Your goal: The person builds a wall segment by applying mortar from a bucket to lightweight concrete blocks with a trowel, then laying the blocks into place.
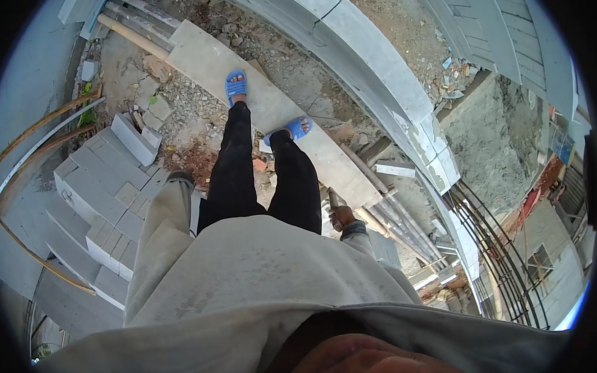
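Curved pale wall, beyond the plank on its right-hand side: one, apparently a boundary of the work area. Grey block stack, off the plank's near left side: one stepped heap, seemingly piled to keep the blocks together; well over ten blocks, the exact number not tellable. Pale plank, the landmark: one, running slantwise underfoot, apparently laid as a firm walkway over rough ground. Long poles, emerging at both ends of the plank and seemingly carrying it: at least three at either end; whether these are the same lengths cannot be told. Dark steel bars, well off the plank's right end: one bundle of several, overlapping too much for a sure count. Blue sandals, both on the plank: two, one per foot, set apart presumably for balance. Left hand, on the plank's near side, above the ground by the blocks: one, mostly hidden by its cuff; grip not tellable, nor anything held. Right hand, by the plank's near edge towards its right end: one, fingers wrapped about a short pale object, kind unclear, carried low at the side, perhaps for easy carrying; count, one.
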Demonstrator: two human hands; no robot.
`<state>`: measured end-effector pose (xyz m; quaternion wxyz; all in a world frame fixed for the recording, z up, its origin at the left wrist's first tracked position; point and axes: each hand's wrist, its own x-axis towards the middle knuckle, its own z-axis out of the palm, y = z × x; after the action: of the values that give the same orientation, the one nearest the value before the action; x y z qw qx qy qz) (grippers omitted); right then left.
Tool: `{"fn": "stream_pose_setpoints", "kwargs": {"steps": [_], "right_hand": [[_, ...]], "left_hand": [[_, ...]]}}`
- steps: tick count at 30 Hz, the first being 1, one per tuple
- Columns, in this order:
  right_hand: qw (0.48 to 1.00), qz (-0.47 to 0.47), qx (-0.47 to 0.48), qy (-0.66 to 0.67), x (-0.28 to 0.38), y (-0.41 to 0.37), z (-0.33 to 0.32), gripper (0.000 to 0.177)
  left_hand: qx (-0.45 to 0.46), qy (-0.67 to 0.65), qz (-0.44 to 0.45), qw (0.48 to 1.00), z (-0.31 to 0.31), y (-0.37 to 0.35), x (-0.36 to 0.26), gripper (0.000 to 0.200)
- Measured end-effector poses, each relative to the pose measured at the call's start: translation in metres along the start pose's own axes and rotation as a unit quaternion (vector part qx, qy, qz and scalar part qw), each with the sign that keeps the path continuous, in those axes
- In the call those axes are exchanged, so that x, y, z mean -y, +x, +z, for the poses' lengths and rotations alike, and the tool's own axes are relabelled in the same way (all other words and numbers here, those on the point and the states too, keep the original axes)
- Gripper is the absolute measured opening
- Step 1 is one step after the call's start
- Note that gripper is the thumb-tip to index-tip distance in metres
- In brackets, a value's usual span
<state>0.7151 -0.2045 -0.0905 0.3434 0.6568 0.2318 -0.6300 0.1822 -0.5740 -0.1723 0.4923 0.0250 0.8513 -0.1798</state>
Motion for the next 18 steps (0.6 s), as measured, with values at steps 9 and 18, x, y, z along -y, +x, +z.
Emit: {"fn": "stream_pose_setpoints", "kwargs": {"steps": [9, 18], "right_hand": [[0.946, -0.212, -0.088, -0.230, 0.261, -0.054, 0.122, 0.047], [0.795, -0.370, -0.018, -0.480, 0.399, -0.190, 0.300, 0.049]], "left_hand": [[0.040, -0.391, 0.217, 0.894, -0.071, -0.049, -0.198, 0.073], [0.312, -0.788, -0.055, 0.528, -0.200, -0.054, -0.212, 0.023]]}}
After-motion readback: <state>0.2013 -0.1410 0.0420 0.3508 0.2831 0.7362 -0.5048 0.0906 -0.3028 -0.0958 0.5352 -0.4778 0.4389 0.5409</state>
